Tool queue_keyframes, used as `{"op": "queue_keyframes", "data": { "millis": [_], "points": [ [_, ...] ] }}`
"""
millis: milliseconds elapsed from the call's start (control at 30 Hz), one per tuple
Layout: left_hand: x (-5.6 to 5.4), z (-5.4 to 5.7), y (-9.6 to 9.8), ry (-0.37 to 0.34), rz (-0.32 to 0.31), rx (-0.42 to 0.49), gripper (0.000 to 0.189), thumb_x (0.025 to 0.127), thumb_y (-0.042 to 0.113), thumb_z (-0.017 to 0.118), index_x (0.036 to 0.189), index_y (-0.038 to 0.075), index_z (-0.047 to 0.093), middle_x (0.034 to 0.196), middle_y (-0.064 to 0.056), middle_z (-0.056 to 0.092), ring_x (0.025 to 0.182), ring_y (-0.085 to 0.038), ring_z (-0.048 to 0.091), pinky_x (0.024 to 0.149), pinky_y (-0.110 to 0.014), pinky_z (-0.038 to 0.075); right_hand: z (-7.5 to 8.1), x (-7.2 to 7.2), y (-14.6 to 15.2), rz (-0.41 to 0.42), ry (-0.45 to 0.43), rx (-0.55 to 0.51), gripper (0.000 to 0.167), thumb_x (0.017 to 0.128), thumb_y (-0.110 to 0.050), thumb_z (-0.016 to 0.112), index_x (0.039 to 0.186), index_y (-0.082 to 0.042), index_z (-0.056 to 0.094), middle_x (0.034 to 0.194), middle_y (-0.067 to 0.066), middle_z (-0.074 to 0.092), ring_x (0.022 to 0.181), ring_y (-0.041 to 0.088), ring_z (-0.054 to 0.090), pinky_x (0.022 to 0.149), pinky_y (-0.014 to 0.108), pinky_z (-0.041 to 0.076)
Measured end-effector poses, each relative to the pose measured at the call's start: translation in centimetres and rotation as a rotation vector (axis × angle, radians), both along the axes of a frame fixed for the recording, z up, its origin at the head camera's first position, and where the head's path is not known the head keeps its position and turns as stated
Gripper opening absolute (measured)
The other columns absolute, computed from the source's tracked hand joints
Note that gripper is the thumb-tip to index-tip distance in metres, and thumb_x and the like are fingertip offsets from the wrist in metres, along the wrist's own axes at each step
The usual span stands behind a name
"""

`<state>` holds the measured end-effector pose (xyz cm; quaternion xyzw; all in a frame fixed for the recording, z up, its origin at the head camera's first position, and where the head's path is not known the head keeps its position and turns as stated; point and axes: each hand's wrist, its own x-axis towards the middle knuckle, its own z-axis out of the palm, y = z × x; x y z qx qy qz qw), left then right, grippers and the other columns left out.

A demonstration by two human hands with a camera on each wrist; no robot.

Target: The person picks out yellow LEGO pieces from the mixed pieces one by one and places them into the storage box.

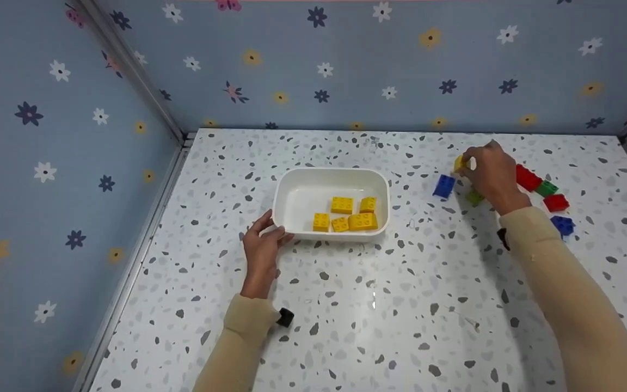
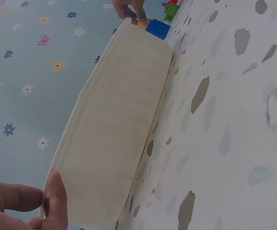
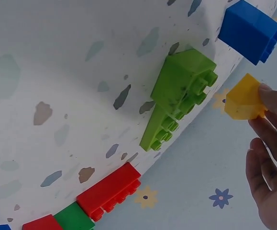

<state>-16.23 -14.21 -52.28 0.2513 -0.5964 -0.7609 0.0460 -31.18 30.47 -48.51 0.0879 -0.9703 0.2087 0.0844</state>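
A white plastic tub (image 1: 302,190) stands on the table with several yellow toy bricks (image 1: 342,204) in its front and right part. My left hand (image 1: 262,242) grips the tub's rim at the front left corner, thumb on the near wall in the left wrist view. Over at the right, my right hand (image 1: 490,171) pinches a yellow toy brick (image 3: 245,98) between thumb and fingers. A blue brick (image 1: 444,186) lies just left of that hand. Light green bricks (image 3: 183,81) sit under it, partly hidden by the hand in the head view.
Right of the right hand lie red bricks (image 1: 528,178), a green brick (image 1: 547,188) and another blue brick (image 1: 563,225). The speckled table (image 1: 346,316) meets flower-patterned walls (image 1: 313,71) at the back and left.
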Motion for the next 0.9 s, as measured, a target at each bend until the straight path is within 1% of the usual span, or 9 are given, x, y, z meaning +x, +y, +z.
{"op": "queue_keyframes", "data": {
  "millis": [200, 400, 567, 700, 833, 900],
  "points": [
    [0.0, 0.1, 0.0, -0.010, -0.001, -0.002, 0.057, 0.099, -0.009, 0.061, 0.154, 0.003, 0.052, 0.141, -0.021, 0.051, 0.117, -0.035, 0.065, 0.090, -0.027, 0.066, 0.7, 0.3, -1.3, 0.005, 0.028, 0.014, 0.024, 0.094, -0.007, 0.081, 0.114, 0.006, 0.077, 0.111, 0.031, 0.069, 0.102, 0.045, 0.055, 0.090, 0.065, 0.058],
    [0.1, 0.3, 0.1, 0.002, -0.001, 0.003, 0.057, 0.099, -0.010, 0.061, 0.154, 0.001, 0.052, 0.142, -0.024, 0.050, 0.120, -0.039, 0.063, 0.089, -0.027, 0.067, 1.1, 0.6, -2.7, 0.054, 0.072, -0.010, 0.021, 0.091, -0.004, 0.083, 0.109, 0.006, 0.079, 0.108, 0.027, 0.070, 0.102, 0.043, 0.058, 0.091, 0.062, 0.060],
    [0.1, 0.3, 0.1, 0.002, -0.005, 0.002, 0.058, 0.099, -0.010, 0.060, 0.155, 0.002, 0.051, 0.142, -0.023, 0.049, 0.120, -0.038, 0.064, 0.090, -0.027, 0.066, 1.5, 0.8, -4.0, 0.092, 0.097, -0.015, 0.019, 0.090, -0.003, 0.084, 0.108, 0.004, 0.079, 0.107, 0.025, 0.071, 0.102, 0.041, 0.059, 0.089, 0.061, 0.060],
    [0.2, 0.2, 0.1, 0.015, -0.002, 0.009, 0.057, 0.099, -0.011, 0.060, 0.154, 0.001, 0.051, 0.141, -0.023, 0.049, 0.117, -0.037, 0.065, 0.089, -0.028, 0.067, 1.7, 1.1, -5.3, 0.140, 0.136, -0.011, 0.017, 0.089, -0.002, 0.085, 0.104, 0.003, 0.080, 0.105, 0.022, 0.076, 0.100, 0.040, 0.060, 0.083, 0.061, 0.060],
    [0.2, 0.2, 0.1, 0.028, -0.001, 0.013, 0.057, 0.098, -0.011, 0.060, 0.154, 0.000, 0.051, 0.139, -0.023, 0.050, 0.113, -0.034, 0.066, 0.089, -0.028, 0.067, 2.0, 1.5, -6.8, 0.181, 0.174, 0.000, 0.016, 0.087, -0.002, 0.086, 0.102, 0.002, 0.080, 0.103, 0.019, 0.079, 0.097, 0.037, 0.061, 0.079, 0.057, 0.062],
    [0.2, 0.2, 0.1, 0.023, -0.001, 0.012, 0.057, 0.098, -0.011, 0.060, 0.154, 0.000, 0.052, 0.139, -0.022, 0.050, 0.112, -0.033, 0.066, 0.089, -0.027, 0.067, 2.1, 1.7, -7.6, 0.198, 0.187, 0.003, 0.016, 0.088, -0.002, 0.086, 0.102, 0.002, 0.080, 0.103, 0.018, 0.079, 0.096, 0.036, 0.061, 0.080, 0.054, 0.062]
  ]
}}
